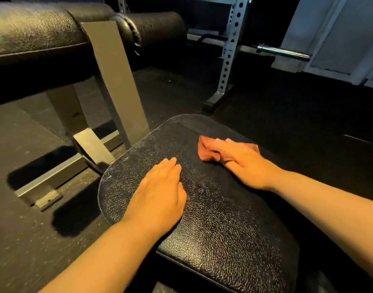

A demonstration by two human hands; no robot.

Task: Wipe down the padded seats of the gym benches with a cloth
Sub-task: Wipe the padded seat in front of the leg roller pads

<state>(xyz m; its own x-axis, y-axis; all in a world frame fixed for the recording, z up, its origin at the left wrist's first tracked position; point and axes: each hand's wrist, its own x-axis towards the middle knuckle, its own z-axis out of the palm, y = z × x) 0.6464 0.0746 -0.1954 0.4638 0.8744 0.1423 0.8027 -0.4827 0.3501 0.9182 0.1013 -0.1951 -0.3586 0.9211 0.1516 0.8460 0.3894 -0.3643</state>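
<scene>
The left hand (pixel 160 191) is lying palm down on the near-left part of the black padded seat (pixel 213 218), fingers straight and held together, pointing away toward the far edge. Its grip is released; it is holding nothing and only pressing flat on the pad. The left forearm is reaching in from the lower left, bare, crossing the seat's near edge.

The right hand (pixel 242 163) is resting on the far-right part of the seat, angled toward the upper left. Its fingers are curling over a pink cloth (pixel 206 150), so the grip is grasping the cloth and pressing it against the pad. The cloth is bunched, sticking out beyond the fingertips and lying on the seat near its far edge. The right forearm is coming in from the right side, also bare.

The two hands are apart, with a strip of textured pad between them.

Behind the seat, a grey steel frame (pixel 115 81) is carrying black roller pads (pixel 33 32). A perforated rack upright (pixel 230 49) is standing on the dark floor (pixel 287 106), with a barbell end (pixel 285 52) beside it.
</scene>
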